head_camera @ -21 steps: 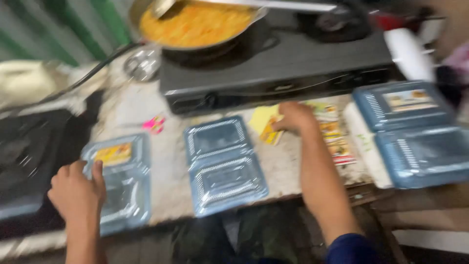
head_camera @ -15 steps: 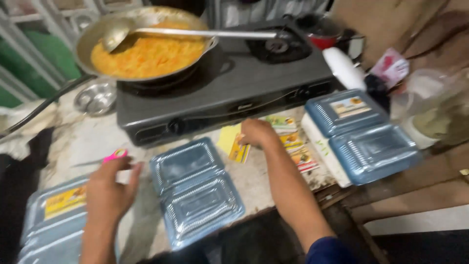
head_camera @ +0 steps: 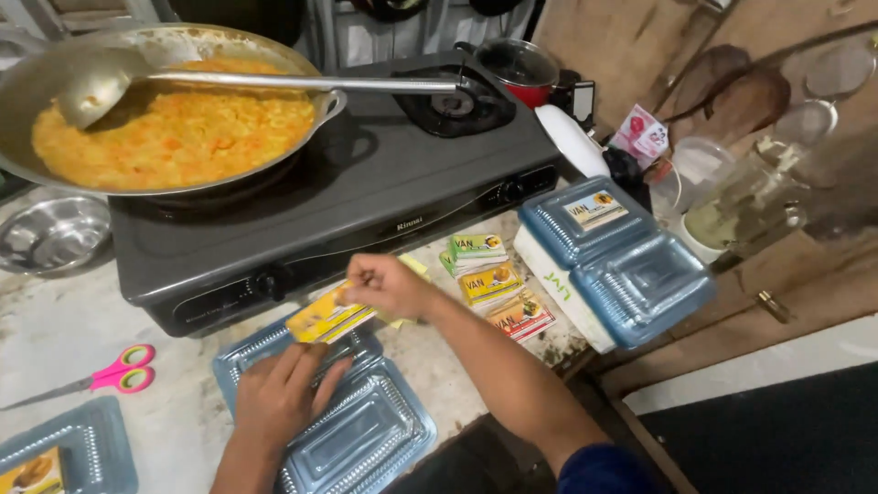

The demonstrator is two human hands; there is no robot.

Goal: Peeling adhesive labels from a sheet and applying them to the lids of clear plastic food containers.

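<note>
My right hand [head_camera: 389,285] pinches a yellow printed label [head_camera: 329,317] and holds it over the lid of an open clear plastic food container [head_camera: 366,430] on the counter. My left hand [head_camera: 279,395] lies flat on that container, fingers touching the label's lower edge. Several more yellow and green labels [head_camera: 494,282] lie just to the right of my right hand, in front of the stove.
A black two-burner gas stove [head_camera: 366,197] carries a wok of orange food [head_camera: 174,128] with a metal ladle [head_camera: 274,82]. A stack of closed containers [head_camera: 613,256] sits at right; pink scissors [head_camera: 119,370], another labelled container [head_camera: 64,457] and a steel bowl [head_camera: 50,233] at left.
My right hand has lifted a label from the pile and carried it left over the container. My left hand moved right onto that container. The view swung left and nearer.
</note>
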